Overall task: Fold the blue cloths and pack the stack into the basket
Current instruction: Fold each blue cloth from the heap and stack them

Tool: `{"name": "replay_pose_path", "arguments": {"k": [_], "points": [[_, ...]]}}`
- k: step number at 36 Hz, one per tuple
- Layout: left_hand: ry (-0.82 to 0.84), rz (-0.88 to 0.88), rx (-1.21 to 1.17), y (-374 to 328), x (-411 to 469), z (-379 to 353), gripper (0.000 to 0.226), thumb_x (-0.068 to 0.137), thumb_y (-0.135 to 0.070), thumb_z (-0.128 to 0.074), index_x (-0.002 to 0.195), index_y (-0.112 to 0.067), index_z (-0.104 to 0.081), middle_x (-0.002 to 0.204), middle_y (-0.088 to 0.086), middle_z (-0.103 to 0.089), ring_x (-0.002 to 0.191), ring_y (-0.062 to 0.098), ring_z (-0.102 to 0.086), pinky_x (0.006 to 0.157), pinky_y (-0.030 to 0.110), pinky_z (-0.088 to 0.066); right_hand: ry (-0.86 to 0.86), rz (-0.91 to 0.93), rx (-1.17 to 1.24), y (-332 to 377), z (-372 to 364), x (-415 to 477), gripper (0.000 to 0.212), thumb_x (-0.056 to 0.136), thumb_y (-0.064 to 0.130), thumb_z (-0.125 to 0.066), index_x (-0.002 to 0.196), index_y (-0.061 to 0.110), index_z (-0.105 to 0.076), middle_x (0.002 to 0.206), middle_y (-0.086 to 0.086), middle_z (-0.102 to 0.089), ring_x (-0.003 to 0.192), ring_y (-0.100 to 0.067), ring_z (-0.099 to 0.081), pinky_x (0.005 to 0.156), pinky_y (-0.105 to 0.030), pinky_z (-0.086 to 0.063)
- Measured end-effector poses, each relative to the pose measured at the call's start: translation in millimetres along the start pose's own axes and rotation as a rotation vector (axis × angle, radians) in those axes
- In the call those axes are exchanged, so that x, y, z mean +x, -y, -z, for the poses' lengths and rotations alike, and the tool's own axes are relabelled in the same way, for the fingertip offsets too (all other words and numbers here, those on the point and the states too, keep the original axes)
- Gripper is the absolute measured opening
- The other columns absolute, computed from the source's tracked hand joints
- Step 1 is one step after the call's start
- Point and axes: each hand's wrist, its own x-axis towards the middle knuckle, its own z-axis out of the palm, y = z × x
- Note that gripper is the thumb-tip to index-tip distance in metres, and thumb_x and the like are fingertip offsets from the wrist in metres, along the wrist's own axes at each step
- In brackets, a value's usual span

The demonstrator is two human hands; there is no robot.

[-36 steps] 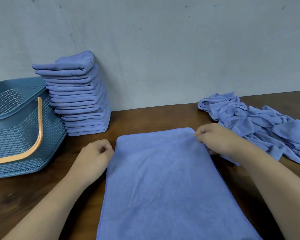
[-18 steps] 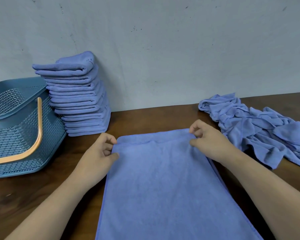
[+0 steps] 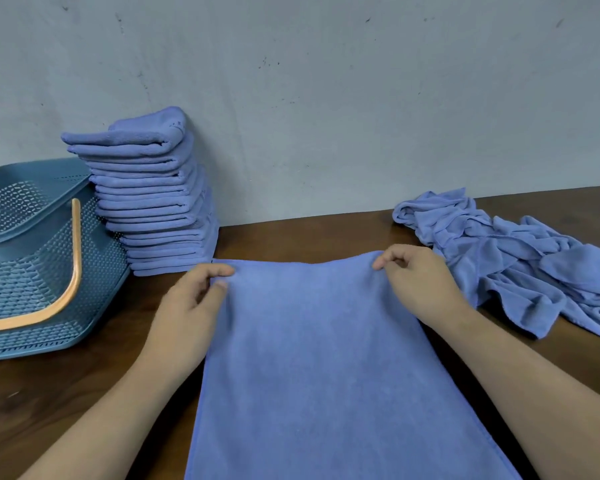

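At blue cloth's (image 3: 309, 358) far corners: left hand (image 3: 191, 306), right hand (image 3: 420, 278), both in a pinch.

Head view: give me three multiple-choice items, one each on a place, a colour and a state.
1. Relative to the teal perforated plastic basket, the tall stack of folded blue cloths stands: A inside it; B beside it; C under it.
2. The basket's curved handle is: A orange; B white; C black.
3. The left hand and right hand: A hang idle; B lift the basket; C pinch the far corners of the flat blue cloth.
B: the stack sits just right of the basket. A: the handle shows orange. C: fingers and thumbs close on both corners.
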Motion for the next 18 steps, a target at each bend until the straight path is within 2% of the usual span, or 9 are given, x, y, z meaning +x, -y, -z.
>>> {"name": "replay_pose_path", "arguments": {"k": [2,3,5,8,12,14,16,17,18], "points": [[0.155,-0.007,0.235,10,1,-3,0.027,0.106,-0.035,-0.057,0.132,-0.036,-0.065,0.131,-0.021,-0.065,0.121,0.004,-0.057,0.101,0.026,-0.040,0.028,0.007,-0.030,-5,-2,1,0.032,0.098,0.007,-0.054,0.088,0.029,-0.075,0.057,0.016,-0.057,0.047,-0.003,-0.046,0.046,-0.016,-0.034],[0.228,-0.015,0.351,16,1,-3,0.032,0.106,-0.040,-0.056,0.138,-0.037,-0.061,0.139,-0.024,-0.058,0.130,0.006,-0.051,0.107,0.026,-0.036,0.057,0.006,-0.051,-6,-3,1,0.029,0.098,0.009,-0.057,0.090,0.031,-0.075,0.057,0.017,-0.058,0.048,-0.002,-0.048,0.047,-0.015,-0.036],[0.296,-0.026,0.457,21,1,-4,0.033,0.105,-0.044,-0.055,0.137,-0.040,-0.059,0.137,-0.026,-0.054,0.129,0.007,-0.046,0.110,0.029,-0.036,0.112,0.006,-0.090,-7,-3,0,0.027,0.094,0.009,-0.061,0.090,0.031,-0.077,0.056,0.021,-0.058,0.050,0.000,-0.050,0.050,-0.014,-0.038],[0.302,-0.056,0.485,23,1,-3,0.033,0.104,-0.043,-0.056,0.137,-0.042,-0.059,0.137,-0.027,-0.052,0.126,0.005,-0.044,0.112,0.031,-0.036,0.138,0.035,-0.126,-4,-1,-1,0.031,0.091,0.004,-0.061,0.082,0.026,-0.080,0.055,0.025,-0.061,0.050,0.001,-0.052,0.050,-0.013,-0.039],[0.299,-0.067,0.518,26,1,-4,0.036,0.104,-0.043,-0.055,0.140,-0.040,-0.058,0.140,-0.027,-0.051,0.127,0.002,-0.041,0.113,0.029,-0.035,0.073,0.046,-0.112,-5,-1,0,0.033,0.095,0.002,-0.060,0.085,0.024,-0.082,0.054,0.027,-0.060,0.047,-0.001,-0.051,0.048,-0.012,-0.037],[0.305,-0.072,0.521,26,1,-4,0.037,0.104,-0.044,-0.055,0.141,-0.040,-0.057,0.139,-0.028,-0.050,0.128,0.003,-0.041,0.114,0.031,-0.036,-0.045,0.074,-0.060,-5,0,2,0.031,0.099,0.004,-0.059,0.094,0.027,-0.081,0.064,0.029,-0.064,0.059,0.003,-0.057,0.056,-0.009,-0.040],[0.310,-0.081,0.519,25,1,-4,0.037,0.104,-0.043,-0.055,0.141,-0.040,-0.057,0.138,-0.028,-0.050,0.128,0.005,-0.043,0.114,0.032,-0.036,-0.072,0.136,-0.112,-6,-1,5,0.030,0.100,0.006,-0.055,0.106,0.023,-0.079,0.088,0.023,-0.070,0.081,0.003,-0.061,0.073,-0.009,-0.044],[0.312,-0.083,0.517,26,1,-4,0.038,0.104,-0.044,-0.056,0.141,-0.039,-0.058,0.138,-0.028,-0.051,0.128,0.005,-0.043,0.115,0.033,-0.037,-0.008,0.175,-0.187,-7,-2,7,0.029,0.100,0.008,-0.053,0.108,0.022,-0.078,0.101,0.015,-0.072,0.092,-0.003,-0.062,0.084,-0.018,-0.047],[0.311,-0.085,0.516,27,1,-4,0.039,0.103,-0.044,-0.056,0.141,-0.039,-0.058,0.137,-0.028,-0.052,0.127,0.005,-0.044,0.115,0.033,-0.037,0.090,0.196,-0.309,-10,-3,7,0.028,0.100,0.014,-0.051,0.109,0.026,-0.075,0.114,0.006,-0.070,0.105,-0.017,-0.062,0.093,-0.032,-0.049]]}}
